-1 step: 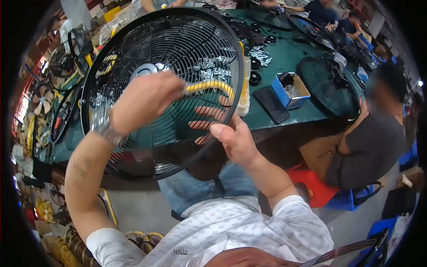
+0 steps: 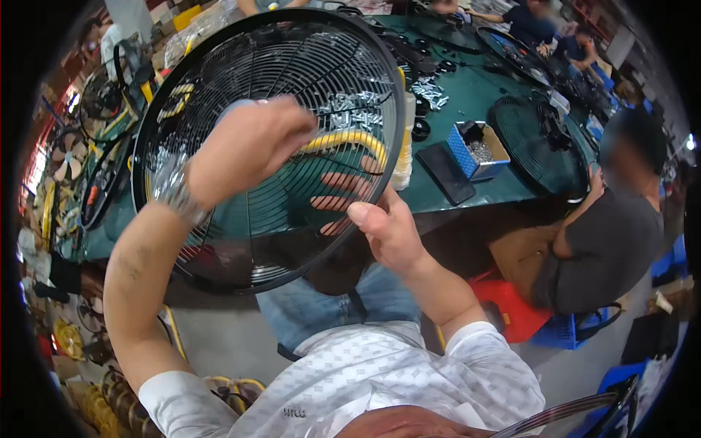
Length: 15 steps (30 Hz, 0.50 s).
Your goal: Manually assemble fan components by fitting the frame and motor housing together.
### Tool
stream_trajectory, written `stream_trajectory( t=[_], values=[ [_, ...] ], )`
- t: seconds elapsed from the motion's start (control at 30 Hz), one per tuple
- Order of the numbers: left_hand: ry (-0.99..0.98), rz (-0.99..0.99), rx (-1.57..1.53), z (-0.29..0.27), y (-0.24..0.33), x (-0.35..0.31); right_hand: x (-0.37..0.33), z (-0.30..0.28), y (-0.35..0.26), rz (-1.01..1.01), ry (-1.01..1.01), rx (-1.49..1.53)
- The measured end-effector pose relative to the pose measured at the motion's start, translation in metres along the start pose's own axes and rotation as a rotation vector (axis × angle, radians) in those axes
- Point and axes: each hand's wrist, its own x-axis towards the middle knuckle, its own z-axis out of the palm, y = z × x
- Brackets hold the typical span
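Moderate indoor light is falling over the bench (image 2: 467, 95), while hard glare is burning in at the far left and a small white light (image 2: 691, 141) is flaring at the right rim. Loose screws (image 2: 429, 93) are glinting. Shadow is darkening the space beneath. Motion is smearing the left grip (image 2: 252, 150); the fisheye is bending outlines toward black corners.
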Motion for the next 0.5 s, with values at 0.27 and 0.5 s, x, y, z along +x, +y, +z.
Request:
stream_trajectory(
  t=[0.27, 0.5],
  values=[
    [0.121, -0.131, -0.039, 0.032, -0.003, 0.061, -0.002, 0.009, -0.002, -0.011, 0.044, -0.047],
    [0.076, -0.161, -0.084, 0.009, -0.003, 0.041, -0.005, 0.011, -0.003, -0.018, 0.048, -0.061]
  ],
)
